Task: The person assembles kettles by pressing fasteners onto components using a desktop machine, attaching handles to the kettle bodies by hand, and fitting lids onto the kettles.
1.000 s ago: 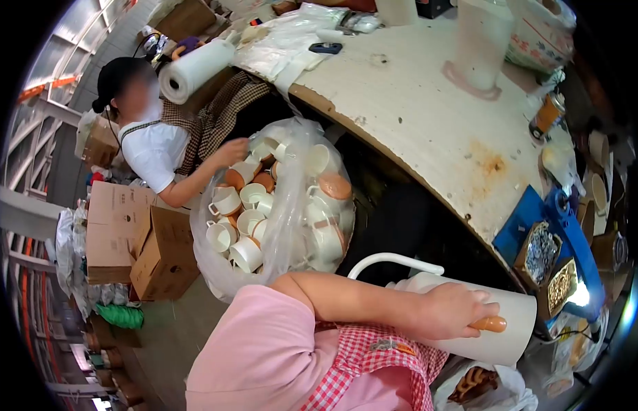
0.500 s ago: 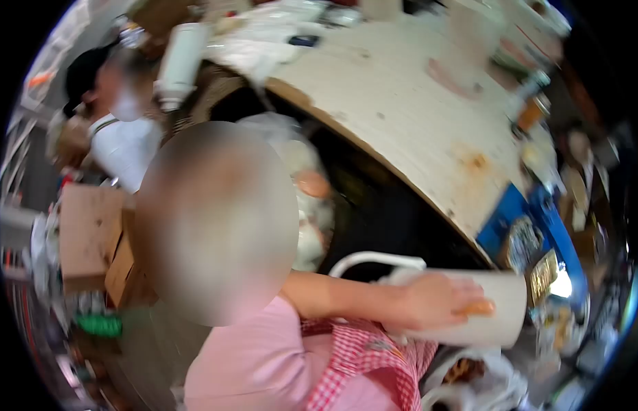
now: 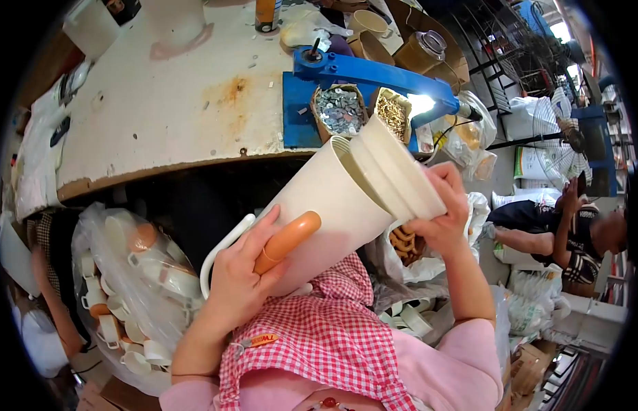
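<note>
My left hand (image 3: 240, 274) is closed around the lower side of a tall cream plastic container (image 3: 319, 205), tilted across my lap. A tan-orange cover, seemingly a finger cot (image 3: 288, 241), sticks out over one finger. A curved white handle (image 3: 223, 250) runs along the container's side. With my right hand (image 3: 444, 209) I grip a round cream lid-like piece (image 3: 394, 168) with a stepped rim. It is tilted against the container's open end, where a dark gap shows between the two. How far it sits inside I cannot tell.
On the worktable (image 3: 161, 130) stand a blue arm-like tool (image 3: 374, 72) and trays of grey washers (image 3: 339, 109) and gold metal bits (image 3: 393, 113). A bag of cream cups (image 3: 127, 308) lies left, a bag of brown loops (image 3: 407, 243) right. A person (image 3: 579, 233) sits at far right.
The view has swung round and is sharper. My left hand stays on the container, which now lies tilted across my lap. My right hand and the lid-like piece have come into view.
</note>
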The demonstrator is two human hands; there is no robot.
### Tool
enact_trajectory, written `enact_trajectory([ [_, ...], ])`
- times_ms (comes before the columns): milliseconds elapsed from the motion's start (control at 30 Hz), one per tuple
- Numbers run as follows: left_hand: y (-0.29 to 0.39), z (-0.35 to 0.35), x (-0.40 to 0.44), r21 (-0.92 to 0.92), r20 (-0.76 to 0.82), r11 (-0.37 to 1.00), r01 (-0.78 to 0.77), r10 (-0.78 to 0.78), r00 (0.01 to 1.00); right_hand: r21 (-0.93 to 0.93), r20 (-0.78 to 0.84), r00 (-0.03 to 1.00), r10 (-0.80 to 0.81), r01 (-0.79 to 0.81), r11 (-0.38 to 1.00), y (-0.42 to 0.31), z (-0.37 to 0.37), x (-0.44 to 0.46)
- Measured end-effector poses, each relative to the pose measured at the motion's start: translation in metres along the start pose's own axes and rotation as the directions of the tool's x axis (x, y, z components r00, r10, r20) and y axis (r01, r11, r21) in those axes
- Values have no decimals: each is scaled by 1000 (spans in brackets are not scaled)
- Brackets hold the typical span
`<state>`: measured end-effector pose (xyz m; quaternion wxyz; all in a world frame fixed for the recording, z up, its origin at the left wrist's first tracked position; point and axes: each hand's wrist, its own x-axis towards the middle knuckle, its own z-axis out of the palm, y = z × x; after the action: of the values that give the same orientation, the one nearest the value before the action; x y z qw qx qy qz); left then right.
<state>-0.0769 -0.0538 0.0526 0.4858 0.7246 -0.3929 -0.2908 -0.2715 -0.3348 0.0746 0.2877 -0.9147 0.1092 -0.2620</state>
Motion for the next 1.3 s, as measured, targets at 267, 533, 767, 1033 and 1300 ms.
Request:
enact_trajectory([
  [267, -7, 5, 5, 101, 111, 981, -165, 154, 982, 23, 72, 996, 49, -50, 998, -6, 8, 3],
  [533, -17, 14, -4, 146, 77, 972, -184, 175, 982, 39, 41, 993, 112, -113, 993, -15, 28, 7],
  [767, -6, 31, -10, 347, 92, 920, -182, 159, 983, -120, 87, 953, 291, -280, 953, -28, 40, 25],
  [1033, -26, 12, -31, 188, 89, 955, -229, 215, 972, 637, 202, 825, 529, -521, 569, 107, 28, 16],
  [1300, 18, -133, -13, 477, -204, 864, -160, 286, 936, 752, 503, 701, 505, -644, 145, 90, 57, 25],
])
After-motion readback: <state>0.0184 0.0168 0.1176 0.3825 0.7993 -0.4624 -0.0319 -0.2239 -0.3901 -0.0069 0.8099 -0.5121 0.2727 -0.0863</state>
